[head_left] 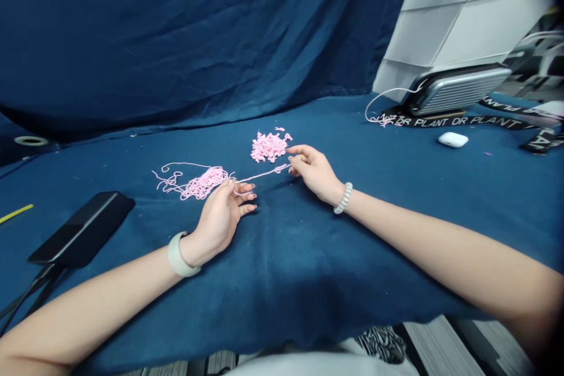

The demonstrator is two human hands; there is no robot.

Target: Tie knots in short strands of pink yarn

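Observation:
My left hand [218, 224] rests on the blue cloth with its fingers spread, and a strand of pink yarn [261, 175] loops around the fingers. That strand runs across to my right hand [312, 173], whose fingertips pinch it. Behind my left hand lies a loose tangle of pink yarn [201, 183] with long, stray loops. A heap of short, crinkled pink yarn pieces [268, 147] sits just beyond my right fingers, not touching them.
A black phone [81, 229] lies at the left, with a black cable [35, 295] below it. Toward the back right are a silver case [458, 91], a black printed strap [458, 121] and a white earbud case [453, 140]. Blue cloth [176, 29] hangs behind.

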